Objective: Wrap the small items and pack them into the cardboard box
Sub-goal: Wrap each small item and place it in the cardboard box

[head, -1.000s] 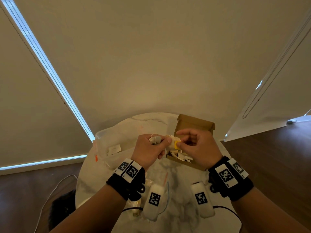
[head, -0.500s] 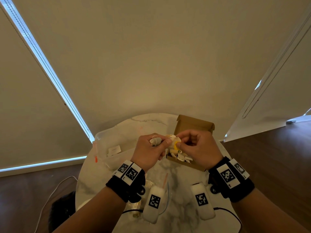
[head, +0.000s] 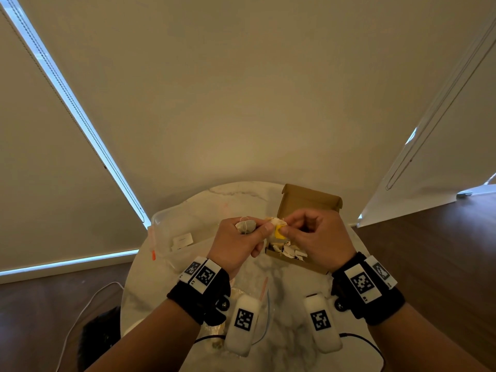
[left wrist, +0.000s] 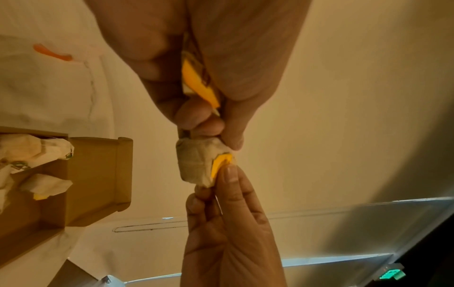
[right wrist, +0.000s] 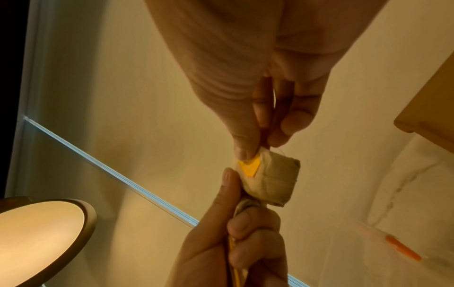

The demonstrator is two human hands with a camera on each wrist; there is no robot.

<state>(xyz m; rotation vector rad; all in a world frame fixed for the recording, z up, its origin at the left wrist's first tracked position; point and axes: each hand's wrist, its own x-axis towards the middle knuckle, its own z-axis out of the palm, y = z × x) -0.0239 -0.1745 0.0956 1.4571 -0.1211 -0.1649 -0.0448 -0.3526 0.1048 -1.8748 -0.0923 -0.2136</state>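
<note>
Bundle (head: 276, 232) above the box (head: 295, 260), both hands pinching it; loosen either pinch and the wrap likely unfolds.

Clear plastic bag (head: 171, 226) on marble table (head: 284, 285); round lamp (right wrist: 41, 238).

Round marble table (head: 284, 296) w/ open cardboard box (head: 298, 260), clear plastic bag (head: 185, 226) far left, maybe another bag (head: 264, 296) nearer.
</note>
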